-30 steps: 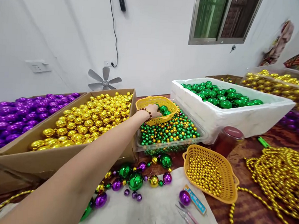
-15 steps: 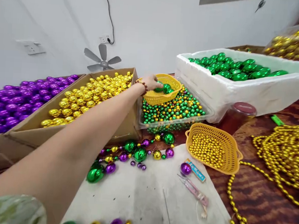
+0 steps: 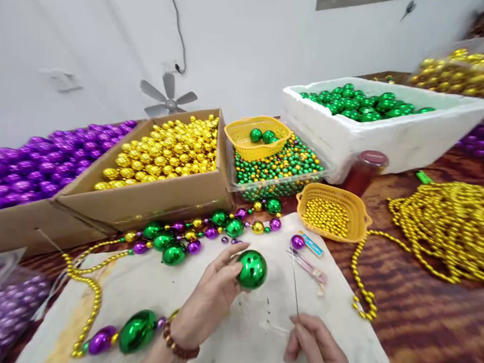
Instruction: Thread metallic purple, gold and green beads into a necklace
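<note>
A bead-stringing workshop, by its bulk stock: a brown cardboard box (image 3: 153, 203) of shiny gold balls (image 3: 173, 146) at left, 2 yellow plastic baskets (image 3: 237, 139) to its right, a white foam box (image 3: 320, 126) of glossy green balls (image 3: 367, 107) far right, and, near, a thin metal needle (image 3: 295, 285) above a pale cloth (image 3: 143, 285) bearing a multicoloured bead string (image 3: 137, 332).

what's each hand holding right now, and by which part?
Left hand: a large shiny green ball, held at its left side. Right hand: a thin needle, pinched near its lower end.
</note>
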### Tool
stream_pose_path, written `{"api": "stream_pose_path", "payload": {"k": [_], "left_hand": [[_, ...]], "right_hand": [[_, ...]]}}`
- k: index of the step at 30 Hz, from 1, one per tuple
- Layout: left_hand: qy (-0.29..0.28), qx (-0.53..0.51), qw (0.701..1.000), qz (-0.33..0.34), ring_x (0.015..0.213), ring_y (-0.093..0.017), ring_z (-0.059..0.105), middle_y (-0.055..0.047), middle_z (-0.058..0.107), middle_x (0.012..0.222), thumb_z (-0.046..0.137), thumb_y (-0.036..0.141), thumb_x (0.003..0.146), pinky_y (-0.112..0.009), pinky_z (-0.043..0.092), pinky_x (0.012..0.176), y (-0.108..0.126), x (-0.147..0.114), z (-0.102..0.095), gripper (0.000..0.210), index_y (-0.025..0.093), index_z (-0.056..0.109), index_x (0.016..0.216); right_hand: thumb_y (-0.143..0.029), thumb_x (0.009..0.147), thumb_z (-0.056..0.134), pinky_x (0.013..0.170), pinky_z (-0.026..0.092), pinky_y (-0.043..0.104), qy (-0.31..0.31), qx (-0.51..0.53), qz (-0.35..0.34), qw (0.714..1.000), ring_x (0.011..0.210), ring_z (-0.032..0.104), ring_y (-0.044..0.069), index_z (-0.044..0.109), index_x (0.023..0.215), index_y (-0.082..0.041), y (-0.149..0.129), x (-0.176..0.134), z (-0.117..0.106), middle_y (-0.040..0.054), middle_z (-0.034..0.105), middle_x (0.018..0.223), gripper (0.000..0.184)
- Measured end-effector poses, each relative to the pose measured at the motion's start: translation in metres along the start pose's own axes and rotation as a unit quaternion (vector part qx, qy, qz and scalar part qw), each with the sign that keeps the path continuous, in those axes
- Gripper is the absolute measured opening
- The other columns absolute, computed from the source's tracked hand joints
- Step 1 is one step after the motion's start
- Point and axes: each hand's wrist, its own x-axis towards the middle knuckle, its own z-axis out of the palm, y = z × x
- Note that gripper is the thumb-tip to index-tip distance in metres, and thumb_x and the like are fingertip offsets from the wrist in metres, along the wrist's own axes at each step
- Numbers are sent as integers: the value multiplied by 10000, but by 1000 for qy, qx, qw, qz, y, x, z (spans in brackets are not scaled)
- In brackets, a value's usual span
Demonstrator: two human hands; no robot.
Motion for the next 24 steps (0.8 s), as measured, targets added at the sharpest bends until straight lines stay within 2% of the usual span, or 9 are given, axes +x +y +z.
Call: {"api": "stream_pose_path", "payload": {"k": [2, 4, 7, 9, 13, 17, 21, 23, 24], "left_hand": [[6, -33, 999, -16, 979, -184, 595, -80, 628, 1163, 568, 285, 900, -299, 464, 836, -34, -19, -1, 312, 254, 566, 1211], [-19, -39, 999, -18, 1004, -198, 591, -81, 634, 1160, 604, 273, 882, -310, 442, 863, -49, -34, 2, 285, 249, 569, 1164], [-66, -14, 998, -7, 1028, -224, 590, -92, 630, 1198, 635, 276, 865, -338, 437, 877, -49, -46, 5, 269, 245, 567, 1123], [-73, 23, 997, 8, 1067, -228, 574, -89, 612, 1236, 628, 275, 874, -346, 431, 908, -45, -50, 6, 236, 245, 578, 1103], [-22, 94, 995, 33, 1179, -242, 512, -74, 573, 1280, 573, 329, 912, -345, 425, 955, -46, -54, 12, 222, 257, 599, 1120], [58, 116, 992, 12, 1009, -211, 569, -53, 590, 1217, 538, 418, 919, -312, 498, 814, -60, -58, 25, 294, 296, 579, 1183], [48, -21, 996, -72, 950, -220, 594, -71, 590, 1192, 510, 477, 915, -350, 550, 740, -68, -63, 34, 325, 279, 625, 1145], [32, -28, 997, -66, 978, -235, 601, -81, 606, 1161, 517, 451, 917, -377, 557, 767, -68, -63, 34, 299, 265, 646, 1113], [27, 10, 999, -38, 998, -243, 603, -82, 612, 1160, 545, 422, 908, -388, 555, 792, -67, -63, 32, 281, 271, 646, 1123]], "right_hand": [[-391, 858, 652, 616, 448, 254, 5, 0, -39, 999, 578, 565, 140, 675, 891, -191, -15, 7, 7, -21, 600, 573, 205], [-343, 897, 615, 692, 450, 258, 13, -2, -65, 998, 651, 575, 134, 657, 912, -198, -29, 14, 18, -24, 620, 655, 152], [-278, 923, 577, 748, 447, 275, -7, 10, -104, 995, 697, 574, 136, 647, 924, -191, -42, 22, 36, -25, 620, 689, 111], [-258, 929, 562, 755, 452, 285, -32, 26, -112, 993, 696, 580, 140, 643, 928, -187, -45, 23, 46, -22, 626, 685, 108], [-254, 928, 562, 701, 456, 266, -66, 55, -97, 992, 682, 577, 135, 636, 921, -181, -43, 21, 57, -13, 636, 702, 104], [-255, 920, 567, 616, 443, 237, -38, 72, -99, 992, 638, 550, 123, 626, 902, -178, -35, 18, 56, -24, 598, 683, 98], [-268, 933, 557, 674, 461, 256, 1, 12, -169, 986, 692, 583, 134, 638, 952, -174, -31, 11, 47, -4, 644, 738, 126], [-268, 929, 566, 670, 461, 251, -3, -5, -176, 984, 696, 589, 133, 648, 949, -171, -31, 10, 42, 1, 658, 747, 128], [-268, 926, 570, 666, 463, 248, -12, 2, -164, 986, 693, 591, 132, 648, 941, -172, -32, 11, 40, -1, 659, 743, 125]]}}
